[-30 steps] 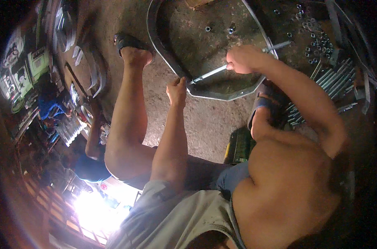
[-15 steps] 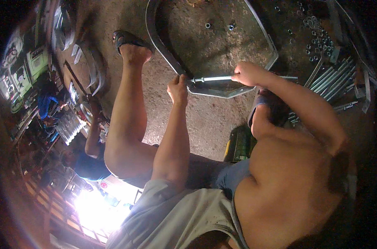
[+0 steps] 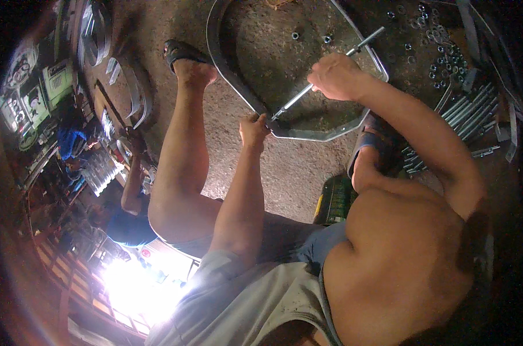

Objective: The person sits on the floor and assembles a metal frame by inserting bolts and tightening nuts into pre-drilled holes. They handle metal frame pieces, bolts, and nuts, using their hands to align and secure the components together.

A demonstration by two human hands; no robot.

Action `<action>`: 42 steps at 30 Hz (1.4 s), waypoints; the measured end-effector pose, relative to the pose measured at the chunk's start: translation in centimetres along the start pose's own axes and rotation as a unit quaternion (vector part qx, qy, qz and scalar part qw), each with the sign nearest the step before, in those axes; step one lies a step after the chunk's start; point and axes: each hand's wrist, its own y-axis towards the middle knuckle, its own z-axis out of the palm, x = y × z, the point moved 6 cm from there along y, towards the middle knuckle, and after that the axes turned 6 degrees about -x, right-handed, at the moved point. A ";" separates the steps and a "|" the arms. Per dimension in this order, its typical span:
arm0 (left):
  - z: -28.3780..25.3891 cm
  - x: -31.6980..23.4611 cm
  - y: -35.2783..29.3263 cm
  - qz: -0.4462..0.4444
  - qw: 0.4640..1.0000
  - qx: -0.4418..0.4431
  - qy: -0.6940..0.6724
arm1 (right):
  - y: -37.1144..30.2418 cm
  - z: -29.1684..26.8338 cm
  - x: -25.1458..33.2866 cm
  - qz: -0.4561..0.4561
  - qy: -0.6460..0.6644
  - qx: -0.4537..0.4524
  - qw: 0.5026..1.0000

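A flat grey metal band [image 3: 307,136], bent into an angular loop, lies on the floor ahead of me. My left hand [image 3: 254,131] is closed on the loop's near left corner, with the thumb by the end of a long metal rod [image 3: 296,101]. Round the rod's middle my right hand [image 3: 335,76] is wrapped in a fist. The rod slants up from that corner across the loop, its free end passing over the right side of the band. Inside the loop sit two loose nuts [image 3: 295,36].
To the right, loose nuts and washers [image 3: 446,60] lie scattered above a pile of metal rods [image 3: 466,119]. A dark green object [image 3: 332,202] stands between my legs. Curved metal strips [image 3: 139,98] lie to the left. Nearby are co-workers in blue [image 3: 126,226]. My sandalled feet flank the loop.
My right hand has moved up and slightly left, swinging the rod from nearly level to a steep slant. The left hand stays at the band's corner.
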 end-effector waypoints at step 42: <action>2.3 0.2 -3.7 -0.016 0.973 -0.142 -0.183 | -3.5 0.2 2.4 0.128 0.109 0.099 0.981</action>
